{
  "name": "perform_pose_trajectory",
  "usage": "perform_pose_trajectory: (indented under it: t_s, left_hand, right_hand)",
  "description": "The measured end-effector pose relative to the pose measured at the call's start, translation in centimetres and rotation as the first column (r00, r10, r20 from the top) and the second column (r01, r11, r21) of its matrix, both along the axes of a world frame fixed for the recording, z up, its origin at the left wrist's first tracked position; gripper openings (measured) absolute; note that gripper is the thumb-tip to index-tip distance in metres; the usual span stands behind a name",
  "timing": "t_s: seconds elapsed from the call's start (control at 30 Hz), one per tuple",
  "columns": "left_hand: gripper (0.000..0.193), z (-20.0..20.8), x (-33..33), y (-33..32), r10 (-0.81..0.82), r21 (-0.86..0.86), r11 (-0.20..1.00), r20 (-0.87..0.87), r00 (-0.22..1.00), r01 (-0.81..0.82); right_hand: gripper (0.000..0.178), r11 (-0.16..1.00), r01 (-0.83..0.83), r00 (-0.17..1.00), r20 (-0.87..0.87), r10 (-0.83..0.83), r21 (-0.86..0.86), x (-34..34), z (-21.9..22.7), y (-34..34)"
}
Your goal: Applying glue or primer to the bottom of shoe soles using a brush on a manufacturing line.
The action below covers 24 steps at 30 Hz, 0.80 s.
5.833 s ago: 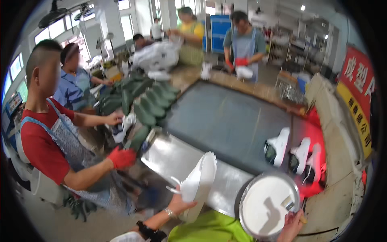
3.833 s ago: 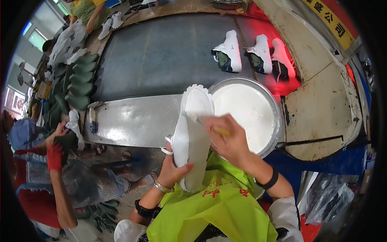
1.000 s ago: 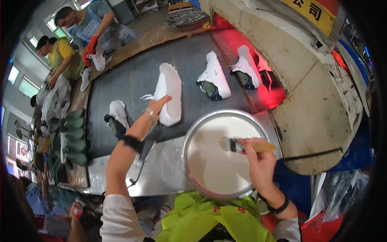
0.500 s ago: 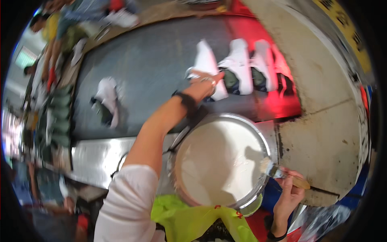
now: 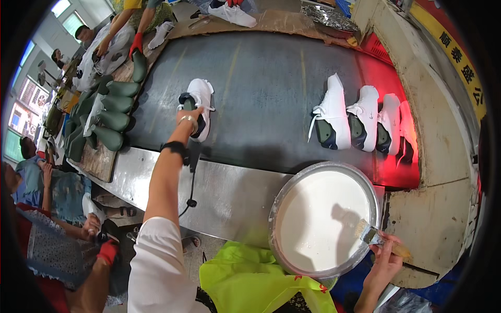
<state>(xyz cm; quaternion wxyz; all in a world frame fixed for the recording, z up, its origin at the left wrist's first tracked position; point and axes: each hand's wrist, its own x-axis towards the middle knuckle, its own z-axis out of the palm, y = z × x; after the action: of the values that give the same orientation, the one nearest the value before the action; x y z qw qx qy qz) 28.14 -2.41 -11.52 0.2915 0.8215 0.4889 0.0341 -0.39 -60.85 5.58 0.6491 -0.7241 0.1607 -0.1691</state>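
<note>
My left hand (image 5: 190, 119) reaches across the dark conveyor belt. Its fingers close on the heel end of a lone white shoe (image 5: 202, 96), which has a green last inside and lies toe away from me. In my right hand (image 5: 383, 266) is a paintbrush (image 5: 369, 233) with a wooden handle, gripped over the right rim of a round metal basin (image 5: 275, 208). Milky white liquid (image 5: 313, 224) fills much of the basin, and the pale bristles hang just above it. To the right on the belt stands a row of several white shoes (image 5: 338, 112) with green lasts.
Red light falls on the belt's right end, by a beige machine housing (image 5: 438, 208). Dark green lasts (image 5: 117, 104) lie piled on a board at the left. A metal ledge (image 5: 224, 193) runs along the belt's near edge. Co-workers, some in red gloves (image 5: 136, 44), handle shoes at the left and far side.
My left hand has left the shoe at the near end of the right-hand row and moved left onto the lone shoe. The view has shifted left; my right hand still holds the brush by the basin.
</note>
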Motion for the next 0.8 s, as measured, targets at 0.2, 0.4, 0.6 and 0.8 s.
perform_pose_trajectory:
  t_s: [0.2, 0.4, 0.6, 0.8]
  left_hand:
    - [0.071, 2.1, 4.8, -2.5, -0.051, 0.015, 0.999, 0.057, 0.997, 0.051]
    - [0.033, 10.1, -7.2, -5.2, 0.117, -0.891, 0.403, 0.274, 0.955, 0.206]
    - [0.042, 7.8, -28.3, -7.8, 0.183, -0.878, 0.346, 0.409, 0.894, 0.331]
    - [0.076, 3.9, -37.3, -9.1, -0.449, 0.048, 0.888, 0.301, 0.841, 0.457]
  right_hand:
    - [0.024, 0.998, 0.005, 1.0, 0.008, -0.005, -0.07, -1.3, 1.4, -0.2]
    - [0.026, 0.999, -0.03, 0.999, 0.018, 0.031, -0.028, -2.8, 1.3, -0.2]
    - [0.026, 0.99, -0.14, 0.987, 0.086, 0.138, 0.015, -4.0, 1.5, 0.4]
    - [0.023, 0.938, -0.324, 0.934, 0.2, 0.297, 0.121, -6.5, 3.3, 3.4]
